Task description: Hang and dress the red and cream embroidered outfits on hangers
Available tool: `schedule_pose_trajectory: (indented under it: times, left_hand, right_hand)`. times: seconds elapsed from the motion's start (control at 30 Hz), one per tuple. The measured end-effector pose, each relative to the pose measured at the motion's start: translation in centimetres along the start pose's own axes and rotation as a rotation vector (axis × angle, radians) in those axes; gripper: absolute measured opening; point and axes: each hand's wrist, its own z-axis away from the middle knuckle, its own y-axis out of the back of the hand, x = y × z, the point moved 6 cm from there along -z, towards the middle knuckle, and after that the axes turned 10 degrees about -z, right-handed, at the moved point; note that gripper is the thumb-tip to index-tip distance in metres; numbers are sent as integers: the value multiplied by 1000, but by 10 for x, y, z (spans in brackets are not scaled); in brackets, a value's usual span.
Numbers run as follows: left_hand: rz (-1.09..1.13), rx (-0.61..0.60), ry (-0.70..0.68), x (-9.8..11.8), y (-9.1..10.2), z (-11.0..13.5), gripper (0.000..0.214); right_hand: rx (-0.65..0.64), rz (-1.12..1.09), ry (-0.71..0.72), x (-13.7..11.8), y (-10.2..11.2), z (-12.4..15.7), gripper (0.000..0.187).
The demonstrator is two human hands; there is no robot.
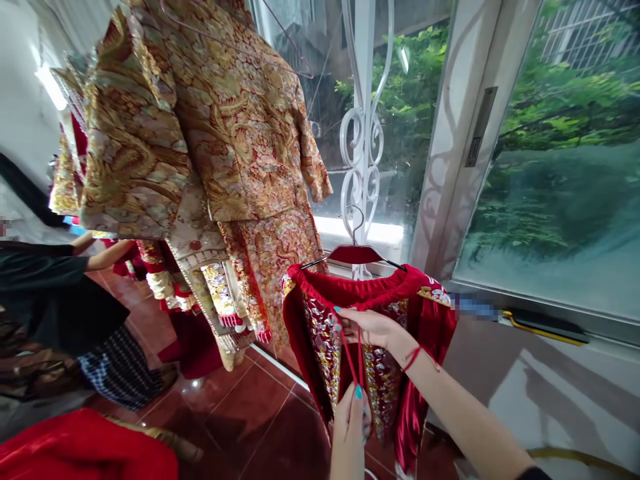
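A red skirt with silver and gold embroidery hangs by its gathered waistband from a hanger with a dark red bar. Two thin red drawstring cords come down from the front of the waistband. My right hand, with a red string round its wrist, is closed at the top of the cords, just below the waistband. Lower down, my left hand pinches the cords' lower part between thumb and fingers. Its fingertips are partly hidden behind the thumb.
Gold embroidered jackets and other garments hang to the left. The skirt's hanger hooks onto a white scrolled window grille. A person in a dark top bends at the left, arms reaching toward garments. Red cloth lies at the bottom left.
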Motion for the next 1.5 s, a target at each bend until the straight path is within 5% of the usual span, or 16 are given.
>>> schedule_pose_trajectory:
  times: [0.1,0.27,0.5,0.63,0.77,0.93,1.03,1.17,1.33,1.5]
  left_hand:
    - [28,-24,-13,10,5,7,64]
    - [-6,-70,-96,16,11,18,61]
    - [-155,-94,-102,5,30,6,57]
    - [-358,-37,-181,39,37,-18,45]
    - [-315,-38,-356,83,11,-42,46]
    - [-541,179,-375,88,4,-46,38]
    - [-557,158,-359,85,12,-39,38]
    - [-558,103,-313,82,17,-31,41]
    - [-802,46,-373,94,3,-23,39]
    - [-1444,49,-376,118,-7,-23,34]
  right_hand:
    - [-6,-119,-110,-19,-3,-13,24]
    - [-56,-178,-96,-42,-9,-13,21]
    - [-136,-274,-79,-38,-30,-10,32]
    - [-149,-275,-62,-30,-33,-12,34]
    - [-144,-269,-7,-33,-32,-18,32]
    - [-112,-177,56,-29,-17,-9,27]
    - [38,182,278,-15,12,22,27]
    - [375,723,839,2,38,78,20]
    - [147,1351,1264,12,-2,82,42]
    - [210,1692,1455,-4,-17,59,45]
